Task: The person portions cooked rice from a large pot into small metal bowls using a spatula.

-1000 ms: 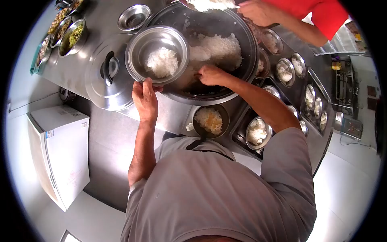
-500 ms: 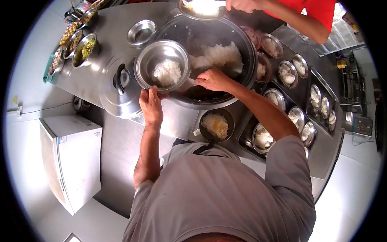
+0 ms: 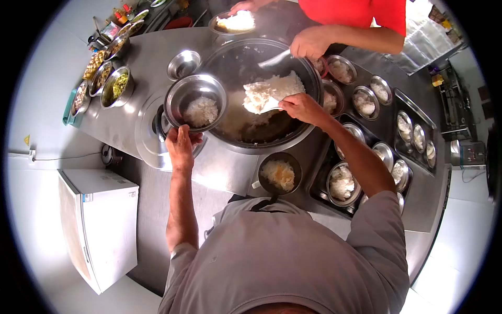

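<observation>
Steel bowl [image 3: 178, 99], some rice [image 3: 203, 111] inside: at the pot's [image 3: 261, 134] left rim; left hand's [image 3: 180, 147] fingers grasp its near edge; rice paddle [image 3: 271, 106], heaped: over the pot's near right part; right hand's [image 3: 302, 108] fingers clench its handle

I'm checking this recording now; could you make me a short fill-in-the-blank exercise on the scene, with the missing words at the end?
1. The round silver metal bowl is held in the person's ____ hand.
2. The person's right hand holds a flat white paddle heaped with ____ over the large round dark pot.
3. Across the pot, the colour of the co-worker's short sleeve is ____.

Missing words: left; rice; red.
</observation>
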{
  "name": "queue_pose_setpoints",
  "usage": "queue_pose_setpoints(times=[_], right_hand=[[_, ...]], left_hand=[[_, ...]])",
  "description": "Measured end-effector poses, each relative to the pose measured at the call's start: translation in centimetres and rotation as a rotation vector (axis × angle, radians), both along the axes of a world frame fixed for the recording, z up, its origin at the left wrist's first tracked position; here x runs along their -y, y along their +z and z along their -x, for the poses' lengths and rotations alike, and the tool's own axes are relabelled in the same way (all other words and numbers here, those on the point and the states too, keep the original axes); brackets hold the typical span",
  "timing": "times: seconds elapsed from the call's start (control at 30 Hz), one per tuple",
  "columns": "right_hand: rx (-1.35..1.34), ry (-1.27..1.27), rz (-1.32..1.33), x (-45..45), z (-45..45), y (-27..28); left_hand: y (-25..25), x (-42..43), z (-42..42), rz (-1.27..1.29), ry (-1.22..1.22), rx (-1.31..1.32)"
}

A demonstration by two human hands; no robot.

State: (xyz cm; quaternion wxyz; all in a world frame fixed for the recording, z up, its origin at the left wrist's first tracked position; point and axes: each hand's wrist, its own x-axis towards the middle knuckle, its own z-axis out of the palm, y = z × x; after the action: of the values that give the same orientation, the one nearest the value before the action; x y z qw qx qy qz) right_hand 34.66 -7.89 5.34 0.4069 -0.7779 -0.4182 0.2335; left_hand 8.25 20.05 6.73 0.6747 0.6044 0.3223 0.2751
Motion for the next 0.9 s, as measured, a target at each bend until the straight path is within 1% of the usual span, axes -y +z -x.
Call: queue_pose_setpoints(times=[0.03, 0.1, 0.13, 0.17, 0.23, 0.3, 0.33, 0.37, 0.5, 0.57, 0.63, 0.77, 0.83, 0.9], right_hand=[[0.117, -0.015, -0.039, 0.2, 0.0, 1.3], [0.079, -0.054, -0.026, 1.3, -0.1, 3.5], [0.169, -0.073, -0.007, 1.6, -0.2, 4.2], [0.258, -0.091, 0.011, 1.8, -0.2, 4.9], [0.268, -0.117, 0.042, 1.5, 1.4, 7.8], [0.494, -0.208, 0.028, 0.8, 3.2, 9.3], [0.654, -0.222, 0.041, 0.2, 4.3, 9.7], [0.824, -0.193, 0.177, -0.3, 5.1, 9.3], [1.119, -0.248, 0.288, -3.3, 10.4, 6.6], [1.118, -0.256, 0.300, -3.5, 11.5, 5.8], [1.036, -0.246, 0.274, -3.3, 12.8, 5.7], [0.959, -0.204, 0.376, -2.8, 14.8, 4.5], [0.980, -0.187, 0.349, -1.7, 14.5, 4.9], [0.999, -0.169, 0.323, -0.7, 14.0, 5.7]], left_hand=[[-0.2, 0.1, -0.3, -0.002, -0.001, 0.008], [-0.4, 0.6, -1.0, 0.007, -0.066, -0.038], [0.8, 1.7, -1.8, 0.004, -0.041, -0.066], [0.7, 2.1, -2.3, 0.003, -0.035, -0.061], [0.3, 2.8, -3.3, 0.054, -0.107, -0.104], [0.3, 3.9, -4.4, 0.058, -0.151, -0.065], [0.3, 4.5, -4.9, 0.068, -0.180, -0.104], [0.4, 5.1, -5.4, 0.077, -0.212, -0.144], [0.6, 7.2, -6.4, 0.060, -0.273, -0.143], [0.4, 7.3, -6.4, 0.038, -0.298, -0.139], [0.2, 7.5, -6.3, 0.062, -0.285, -0.139], [0.2, 8.1, -6.3, 0.012, -0.285, -0.131], [-0.4, 8.2, -6.2, -0.004, -0.244, -0.074], [-0.8, 8.0, -5.9, -0.018, -0.263, -0.104]])
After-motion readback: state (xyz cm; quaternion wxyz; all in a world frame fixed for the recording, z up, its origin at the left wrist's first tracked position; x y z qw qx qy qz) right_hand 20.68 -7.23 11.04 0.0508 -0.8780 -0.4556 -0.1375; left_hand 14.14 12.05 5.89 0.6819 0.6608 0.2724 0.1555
